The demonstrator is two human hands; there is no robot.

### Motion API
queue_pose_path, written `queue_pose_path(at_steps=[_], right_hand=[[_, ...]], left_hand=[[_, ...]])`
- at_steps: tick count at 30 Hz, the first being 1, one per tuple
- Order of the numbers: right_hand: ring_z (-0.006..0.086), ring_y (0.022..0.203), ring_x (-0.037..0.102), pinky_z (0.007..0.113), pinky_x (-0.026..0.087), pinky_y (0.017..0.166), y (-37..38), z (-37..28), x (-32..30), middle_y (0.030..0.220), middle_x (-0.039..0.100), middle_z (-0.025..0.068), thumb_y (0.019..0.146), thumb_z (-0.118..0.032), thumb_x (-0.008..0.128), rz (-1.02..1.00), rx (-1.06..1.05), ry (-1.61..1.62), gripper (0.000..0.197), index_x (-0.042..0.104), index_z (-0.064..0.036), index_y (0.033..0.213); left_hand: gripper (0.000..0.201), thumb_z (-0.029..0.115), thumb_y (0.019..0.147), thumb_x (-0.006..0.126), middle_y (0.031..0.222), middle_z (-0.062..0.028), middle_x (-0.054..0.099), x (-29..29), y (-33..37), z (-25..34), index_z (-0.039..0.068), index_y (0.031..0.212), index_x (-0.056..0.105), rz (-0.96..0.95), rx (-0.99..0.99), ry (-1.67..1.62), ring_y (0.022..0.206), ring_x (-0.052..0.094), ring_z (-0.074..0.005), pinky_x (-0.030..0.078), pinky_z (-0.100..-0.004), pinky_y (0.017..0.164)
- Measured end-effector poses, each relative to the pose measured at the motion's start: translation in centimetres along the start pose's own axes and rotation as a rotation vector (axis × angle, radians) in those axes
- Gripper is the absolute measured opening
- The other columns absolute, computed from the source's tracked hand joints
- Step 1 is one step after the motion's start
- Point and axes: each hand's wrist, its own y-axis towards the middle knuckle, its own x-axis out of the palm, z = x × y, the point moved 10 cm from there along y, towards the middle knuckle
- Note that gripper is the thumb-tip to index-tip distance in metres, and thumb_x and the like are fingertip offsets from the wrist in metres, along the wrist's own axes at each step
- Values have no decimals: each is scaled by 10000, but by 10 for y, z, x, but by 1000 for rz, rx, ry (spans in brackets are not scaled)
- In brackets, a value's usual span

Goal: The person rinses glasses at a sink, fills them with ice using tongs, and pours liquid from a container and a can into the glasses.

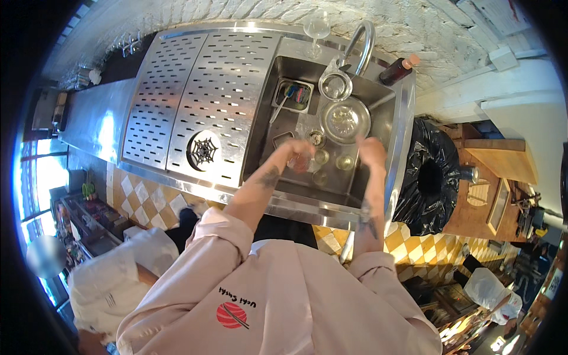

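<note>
Both of my hands are over the sink point(378, 115). My left hand point(291, 151) is closed round a clear drinking glass point(301, 164) with a reddish tint. Farther right, my right hand point(372, 152) is curled and slightly blurred; whatever it may hold is hidden. Several small glasses stand between my hands, among them a glass point(344, 162) on the sink floor. Beyond them lies a shiny round bowl point(362, 127) with clear pieces inside. A metal cup point(335, 87) is under the curved tap point(368, 44).
A small metal container point(303, 109) with sponges and a brush sits at the sink's far left. A stemmed glass point(316, 26) and a dark bottle point(393, 72) stand on the back ledge. Left is a slotted drainboard point(225, 77); right, a black-bagged bin point(438, 201). Other people work behind me.
</note>
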Motion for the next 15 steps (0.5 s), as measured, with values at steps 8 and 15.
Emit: queue_pose_path(at_steps=[8,15], right_hand=[[80,594,552,268,413,507,119,59,-5,714,634,1,1018,-247,688,206,153,1077,343,728,-138,1341],[48,524,425,231,304,428,169,-14,38,788,584,-24,1010,-164,664,-158,237,1098,800,268,-324,1686]], left_hand=[[297,249,892,744,818,-147,668,41,-55,27,-6,974,617,-79,-41,-360,534,596,-202,511,-314,430],[281,298,910,743,839,-156,709,42,-115,22,37,947,648,163,-70,-392,653,708,-238,526,-280,452]])
